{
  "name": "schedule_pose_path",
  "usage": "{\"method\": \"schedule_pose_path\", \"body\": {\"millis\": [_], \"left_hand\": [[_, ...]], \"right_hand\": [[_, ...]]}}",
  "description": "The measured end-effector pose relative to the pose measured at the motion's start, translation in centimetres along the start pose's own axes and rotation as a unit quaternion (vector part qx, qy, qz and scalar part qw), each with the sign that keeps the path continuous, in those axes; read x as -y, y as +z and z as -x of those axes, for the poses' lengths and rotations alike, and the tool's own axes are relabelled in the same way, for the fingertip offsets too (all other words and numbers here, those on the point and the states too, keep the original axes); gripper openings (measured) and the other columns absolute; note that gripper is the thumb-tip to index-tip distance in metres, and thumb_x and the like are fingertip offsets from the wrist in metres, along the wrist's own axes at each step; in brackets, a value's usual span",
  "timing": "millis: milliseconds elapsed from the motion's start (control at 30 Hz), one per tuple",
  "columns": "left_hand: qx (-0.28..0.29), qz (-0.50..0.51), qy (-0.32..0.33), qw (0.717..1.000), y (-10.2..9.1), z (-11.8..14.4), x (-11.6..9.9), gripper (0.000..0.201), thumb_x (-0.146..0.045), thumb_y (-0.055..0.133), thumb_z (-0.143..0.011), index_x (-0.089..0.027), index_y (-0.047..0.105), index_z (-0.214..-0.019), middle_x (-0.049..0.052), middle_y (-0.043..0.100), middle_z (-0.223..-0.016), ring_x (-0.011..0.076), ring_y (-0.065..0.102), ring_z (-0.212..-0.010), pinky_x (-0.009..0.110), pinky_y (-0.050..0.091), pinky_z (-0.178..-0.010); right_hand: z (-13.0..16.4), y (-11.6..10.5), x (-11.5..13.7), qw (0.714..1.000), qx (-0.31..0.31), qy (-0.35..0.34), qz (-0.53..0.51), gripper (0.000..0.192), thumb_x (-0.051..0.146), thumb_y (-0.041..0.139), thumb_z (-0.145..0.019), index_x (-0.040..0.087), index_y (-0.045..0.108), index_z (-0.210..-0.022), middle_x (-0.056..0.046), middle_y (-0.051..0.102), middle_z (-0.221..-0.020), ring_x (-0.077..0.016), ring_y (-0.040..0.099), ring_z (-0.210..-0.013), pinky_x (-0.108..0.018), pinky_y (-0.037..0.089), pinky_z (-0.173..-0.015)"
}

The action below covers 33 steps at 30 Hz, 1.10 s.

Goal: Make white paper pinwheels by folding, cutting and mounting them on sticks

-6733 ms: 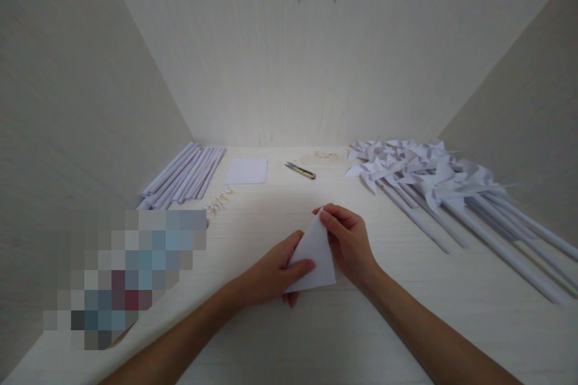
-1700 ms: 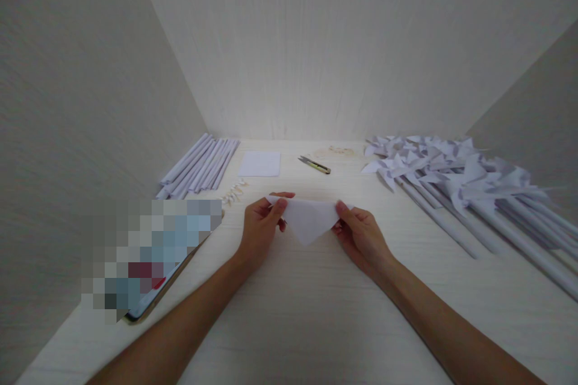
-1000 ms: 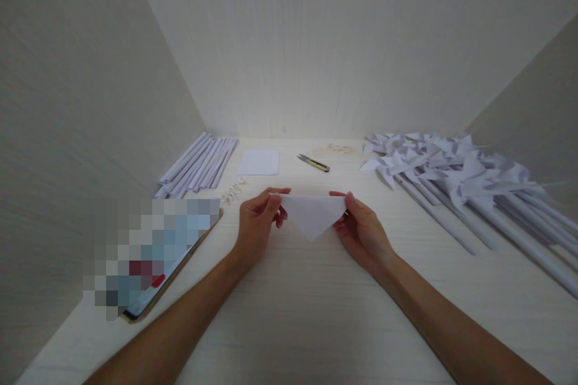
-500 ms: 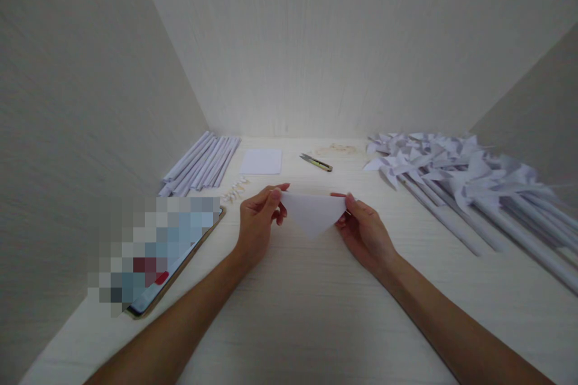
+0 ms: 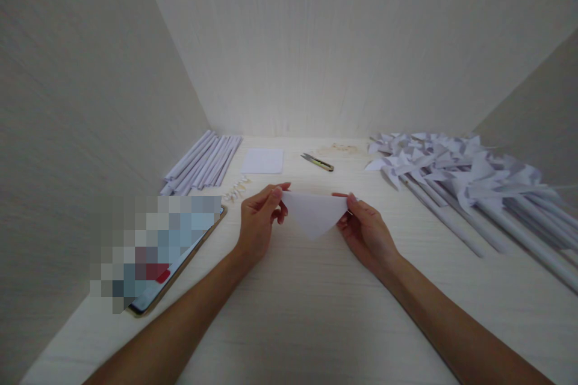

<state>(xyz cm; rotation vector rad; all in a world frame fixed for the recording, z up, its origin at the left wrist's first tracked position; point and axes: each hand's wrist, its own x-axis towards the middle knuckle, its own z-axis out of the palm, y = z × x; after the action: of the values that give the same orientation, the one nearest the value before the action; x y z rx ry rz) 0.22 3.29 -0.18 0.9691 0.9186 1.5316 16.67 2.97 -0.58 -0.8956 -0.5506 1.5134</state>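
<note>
at the far left a tablet (image 5: pixel 180 264) lies flat near the front left edge of the pale wooden table (image 5: pixel 316 325), most of its screen blurred out. behind it, against the left wall, a bundle of rolled white paper sticks (image 5: pixel 205 159) lies side by side, running toward the back. just in front of the sticks' near ends sits a small cluster of pale fasteners (image 5: pixel 235 190), too small to tell apart. beside the sticks, further right, a stack of square white paper sheets (image 5: pixel 262 160) lies flat near the back wall.

the left hand (image 5: pixel 258 224) is raised a little above the table, thumb and forefinger pinched together on the left corner of a white paper folded into a triangle (image 5: pixel 315 213). the triangle hangs between the two hands near the middle of the table, its long edge on top and level, its point facing down toward the person; whether the point touches the table cannot be told. the right hand (image 5: pixel 368 233) mirrors the left, thumb and forefinger clamped on the triangle's right corner, the other fingers curled underneath.

behind the triangle, near the back wall, a small pair of thread snips (image 5: pixel 317 162) lies flat at a slant. just to their right is a faint scatter of pale scraps (image 5: pixel 338 148), not clear enough to name. on the right side of the table a heap of white paper pinwheels (image 5: pixel 456 171) lies with the wheels toward the back and the long stick handles fanning out toward the front right, well apart from the hands.
</note>
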Motion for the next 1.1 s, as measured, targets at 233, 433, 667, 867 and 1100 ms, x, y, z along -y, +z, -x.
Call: {"method": "schedule_pose_path", "body": {"millis": [233,433,667,867,1100], "left_hand": [[0.003,0.004,0.001,1.0,0.01,-0.04,-0.06,0.019,-0.034,0.061,-0.069,-0.018,0.069,-0.076,-0.001,0.055,-0.061,0.003,0.045,-0.046,0.014,0.03,-0.037],[-0.002,0.006,-0.005,1.0,0.03,0.02,-0.19,0.017,-0.032,0.062,-0.068,-0.018,0.07,-0.074,0.001,0.06,-0.071,0.0029,0.045,-0.048,0.015,0.03,-0.038],[-0.013,0.016,-0.023,1.0,0.17,0.14,-0.52,0.016,-0.029,0.061,-0.067,-0.016,0.069,-0.07,0.004,0.064,-0.075,0.0029,0.043,-0.044,0.017,0.03,-0.037],[-0.01,0.024,-0.047,0.999,0.26,0.04,-0.7,0.019,-0.028,0.057,-0.068,-0.013,0.068,-0.067,0.007,0.067,-0.08,0.003,0.039,-0.039,0.019,0.027,-0.036],[-0.026,0.008,-0.041,0.999,0.16,-0.12,-0.23,0.03,-0.04,0.051,-0.074,-0.016,0.068,-0.079,0.009,0.065,-0.1,0.0064,0.046,-0.05,0.02,0.033,-0.042]], "right_hand": [[-0.16,-0.14,-0.16,1.0,0.01,-0.005,0.003,0.023,0.033,0.075,-0.054,0.014,0.069,-0.064,0.001,0.056,-0.062,-0.002,0.04,-0.047,-0.013,0.035,-0.041],[-0.17,-0.15,-0.14,1.0,0.005,-0.011,0.011,0.022,0.034,0.073,-0.055,0.015,0.069,-0.064,0.0,0.057,-0.063,-0.0032,0.04,-0.048,-0.015,0.035,-0.041],[-0.08,-0.01,-0.01,1.0,0.002,-0.014,0.02,0.021,0.034,0.073,-0.054,0.015,0.069,-0.062,-0.002,0.06,-0.068,-0.0035,0.039,-0.049,-0.016,0.034,-0.041],[-0.05,0.04,-0.08,0.999,0.006,-0.026,0.031,0.019,0.033,0.072,-0.056,0.015,0.069,-0.062,-0.002,0.061,-0.072,-0.0034,0.039,-0.05,-0.016,0.034,-0.041],[0.04,0.14,-0.2,0.998,0.003,-0.042,0.038,0.018,0.033,0.071,-0.058,0.016,0.067,-0.056,-0.001,0.06,-0.071,-0.0036,0.039,-0.049,-0.018,0.033,-0.041]]}}
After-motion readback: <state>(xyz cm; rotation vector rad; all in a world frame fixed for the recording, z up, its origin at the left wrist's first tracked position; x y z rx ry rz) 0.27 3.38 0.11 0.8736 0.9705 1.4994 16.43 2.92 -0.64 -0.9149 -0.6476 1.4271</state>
